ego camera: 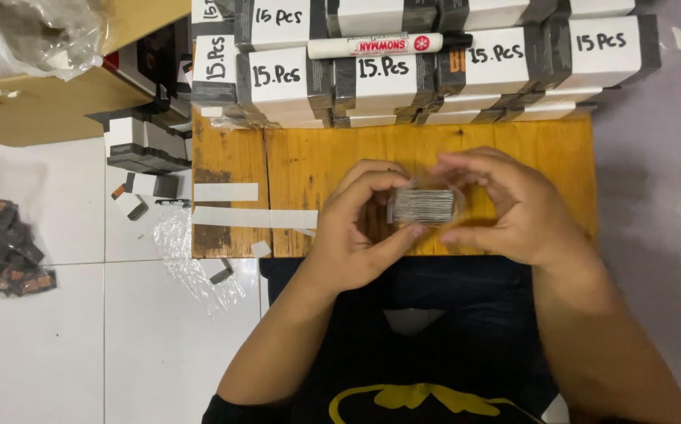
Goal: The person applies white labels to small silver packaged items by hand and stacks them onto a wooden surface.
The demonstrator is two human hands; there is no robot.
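low wooden table [309, 161] of orange-stained planks, standing on white floor tiles [50, 338]. rows of white-labelled black boxes [388, 78] stacked along its far edge, a white marker pen with black cap [388, 45] lying on top of them. two white paper strips [250, 217] laid flat on the table's left part, a small paper scrap [260, 249] near its front edge. left of the table, more small boxes [146, 145] piled beside a brown cardboard carton [42, 102]. crumpled clear plastic [191, 267] on the tiles, and a clear bag of small dark pieces [7, 250] far left.
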